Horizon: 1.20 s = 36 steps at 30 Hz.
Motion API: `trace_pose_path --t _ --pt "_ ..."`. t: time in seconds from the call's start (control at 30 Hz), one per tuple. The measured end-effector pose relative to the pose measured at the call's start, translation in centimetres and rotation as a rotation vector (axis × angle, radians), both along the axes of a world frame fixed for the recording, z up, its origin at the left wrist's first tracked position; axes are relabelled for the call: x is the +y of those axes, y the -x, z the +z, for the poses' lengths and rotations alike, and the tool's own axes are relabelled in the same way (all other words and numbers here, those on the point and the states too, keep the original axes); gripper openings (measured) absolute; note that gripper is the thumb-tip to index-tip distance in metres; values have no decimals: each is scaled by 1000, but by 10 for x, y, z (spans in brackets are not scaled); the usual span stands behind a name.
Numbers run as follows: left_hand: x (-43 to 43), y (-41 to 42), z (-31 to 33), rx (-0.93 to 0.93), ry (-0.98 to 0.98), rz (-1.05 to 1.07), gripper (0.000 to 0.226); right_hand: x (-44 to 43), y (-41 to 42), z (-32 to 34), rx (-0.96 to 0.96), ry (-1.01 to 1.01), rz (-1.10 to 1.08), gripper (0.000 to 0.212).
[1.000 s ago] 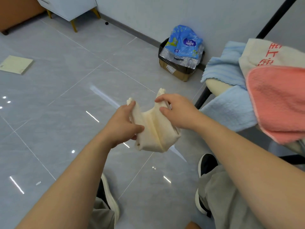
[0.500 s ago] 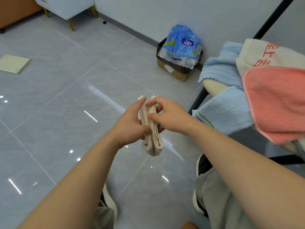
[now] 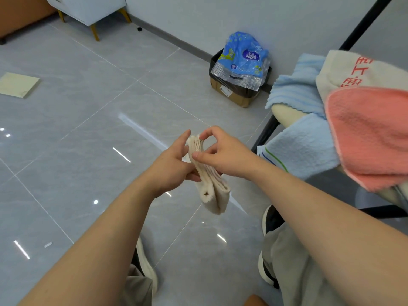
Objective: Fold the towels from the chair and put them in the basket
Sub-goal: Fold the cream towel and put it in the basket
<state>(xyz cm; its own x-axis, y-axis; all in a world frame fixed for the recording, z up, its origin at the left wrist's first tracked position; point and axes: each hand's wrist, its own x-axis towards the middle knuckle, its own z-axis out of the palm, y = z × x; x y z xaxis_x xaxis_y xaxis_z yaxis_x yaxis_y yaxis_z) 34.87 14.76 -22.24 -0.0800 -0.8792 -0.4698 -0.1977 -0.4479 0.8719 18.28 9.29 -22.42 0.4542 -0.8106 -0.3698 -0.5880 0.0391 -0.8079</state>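
A small cream towel (image 3: 213, 191), folded into a thick narrow bundle, hangs in front of me above the floor. My left hand (image 3: 171, 166) holds it from the left, fingers under and behind the folds. My right hand (image 3: 223, 154) pinches the stacked top edges with thumb and fingers. On the chair (image 3: 287, 112) at the right lie a pink towel (image 3: 371, 135), a light blue towel (image 3: 304, 146), a second light blue towel (image 3: 298, 89) and a cream towel with red print (image 3: 357, 69). No basket is in view.
A cardboard box (image 3: 231, 93) with a blue plastic pack (image 3: 242, 56) stands by the wall. A white cabinet (image 3: 88, 7) is at the far left, a pale flat board (image 3: 17, 85) lies on the grey tiled floor. My shoes and knees are below.
The two ends of the cream towel were brought together, so the open U became a tight folded bundle. My right hand now pinches its top edges.
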Motion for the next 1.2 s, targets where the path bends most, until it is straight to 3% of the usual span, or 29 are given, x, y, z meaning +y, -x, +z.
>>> trace_pose_path --t 0.2,0.33,0.5,0.67,0.73,0.83,0.9,0.97,1.07,1.13,1.2 --pt "-2 -1 0 -18 -12 57 96 1 2 0 53 75 134 63" --pt "-5 -1 8 98 -65 148 99 3 1 -3 116 152 215 70" --pt "-1 6 20 194 -106 194 93 8 -2 -7 254 244 269 70" --pt "-1 12 22 271 -90 268 89 10 -4 -7 342 342 281 56" --pt "-1 10 13 133 -27 251 89 9 -3 -6 337 321 271 55" --pt "-1 1 -1 -442 171 -5 95 7 -2 -6 289 333 296 53" --pt "0 -1 -7 -684 305 -188 93 6 -2 -7 246 345 304 49" --pt "0 -4 -13 -765 382 -287 81 3 0 -7 214 336 295 45" --pt "-2 -12 -19 -900 339 -295 46 1 2 -6 203 326 293 47" --pt "-4 -14 -18 -991 276 -303 16 0 3 -9 266 346 310 45" --pt "-3 -16 -16 -1012 271 -303 5 -3 6 -13 346 341 322 41"
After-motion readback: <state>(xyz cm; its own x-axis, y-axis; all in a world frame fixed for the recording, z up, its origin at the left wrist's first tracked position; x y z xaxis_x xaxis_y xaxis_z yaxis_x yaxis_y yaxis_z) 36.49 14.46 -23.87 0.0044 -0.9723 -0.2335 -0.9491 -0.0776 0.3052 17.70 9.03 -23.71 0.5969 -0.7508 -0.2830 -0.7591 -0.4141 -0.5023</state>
